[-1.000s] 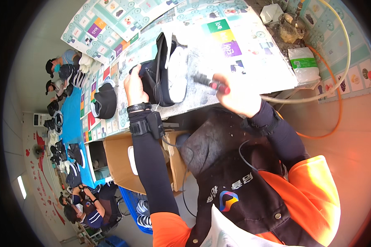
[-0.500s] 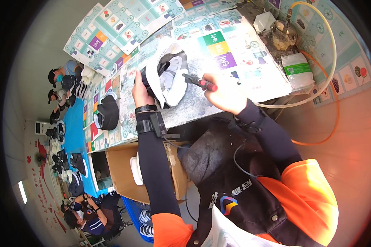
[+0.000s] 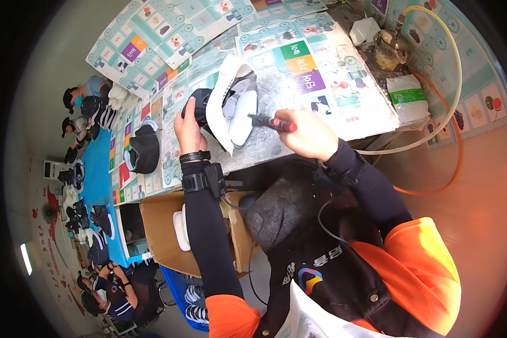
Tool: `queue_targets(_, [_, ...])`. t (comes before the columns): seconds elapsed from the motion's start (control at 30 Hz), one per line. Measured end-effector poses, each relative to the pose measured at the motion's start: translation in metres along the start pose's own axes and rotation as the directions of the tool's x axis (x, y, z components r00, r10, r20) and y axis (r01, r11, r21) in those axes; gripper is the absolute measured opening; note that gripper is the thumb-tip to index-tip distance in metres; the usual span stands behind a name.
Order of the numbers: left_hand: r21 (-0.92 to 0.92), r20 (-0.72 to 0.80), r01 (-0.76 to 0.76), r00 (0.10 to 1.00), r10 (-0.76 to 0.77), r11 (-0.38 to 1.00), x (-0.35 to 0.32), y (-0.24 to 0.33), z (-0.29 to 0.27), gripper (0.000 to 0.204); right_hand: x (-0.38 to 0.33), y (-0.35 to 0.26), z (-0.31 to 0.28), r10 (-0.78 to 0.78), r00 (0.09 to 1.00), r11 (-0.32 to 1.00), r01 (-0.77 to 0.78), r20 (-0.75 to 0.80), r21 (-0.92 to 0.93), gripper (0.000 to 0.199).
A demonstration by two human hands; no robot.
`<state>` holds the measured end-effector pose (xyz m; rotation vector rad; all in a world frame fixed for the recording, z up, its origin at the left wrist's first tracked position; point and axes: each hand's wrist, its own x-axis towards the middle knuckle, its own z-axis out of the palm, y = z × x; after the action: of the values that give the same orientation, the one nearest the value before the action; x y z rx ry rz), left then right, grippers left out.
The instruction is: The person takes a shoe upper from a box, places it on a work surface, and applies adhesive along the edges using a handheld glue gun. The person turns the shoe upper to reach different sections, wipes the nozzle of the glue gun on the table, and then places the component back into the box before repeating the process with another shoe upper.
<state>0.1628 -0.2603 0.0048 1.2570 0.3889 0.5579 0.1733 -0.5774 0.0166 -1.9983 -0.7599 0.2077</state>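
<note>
1. Paper-covered table [image 3: 343, 121] lies under both my grips.
2. Black-and-white shoe [image 3: 231, 110], sole up, is clasped in my left hand [image 3: 188, 127].
3. Red-handled tool [image 3: 271, 121], clenched in my right hand [image 3: 310, 135], touches the sole.

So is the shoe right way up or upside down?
Upside down: the shoe's pale sole faces up while the left hand grips it and the right hand holds a tool.

Both arms, in black sleeves with orange at the shoulders, reach up from the lower edge. The left hand [image 3: 188, 125] is raised with its back to the camera, fingers curled forward in a grip, a black strap round the wrist. The right hand [image 3: 308, 134] is closed into a fist, wrist bent leftward.
</note>
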Motion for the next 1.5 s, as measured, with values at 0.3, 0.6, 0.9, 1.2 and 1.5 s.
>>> queue_targets(0.3, [0.123,0.045,0.065,0.996,-0.071,0.99,0.005,0.008,-0.015,0.031,-0.003,0.005,-0.003,-0.015,0.997,1.0,0.016,-0.079,0.011,0.014])
queue_targets(0.6, [0.262,0.138,0.064,0.985,-0.103,0.963,0.008,0.032,-0.021,0.042,-0.006,0.006,-0.004,0.032,0.978,0.999,-0.032,-0.206,0.004,0.014])
queue_targets(0.9, [0.441,0.231,0.188,0.921,-0.314,0.877,0.01,0.06,-0.016,0.032,-0.004,0.007,-0.006,0.029,0.97,1.0,-0.029,-0.242,0.002,0.017])
queue_targets(1.2, [0.576,0.255,0.148,0.902,-0.349,0.804,0.018,0.072,-0.018,0.029,-0.013,0.015,0.0,0.033,0.998,0.997,-0.036,0.057,0.062,0.019])
queue_targets(1.5, [0.598,0.245,0.045,0.94,-0.236,0.8,0.038,0.051,-0.023,0.028,-0.012,-0.007,-0.003,0.052,0.986,0.999,-0.052,-0.159,0.0,0.016])
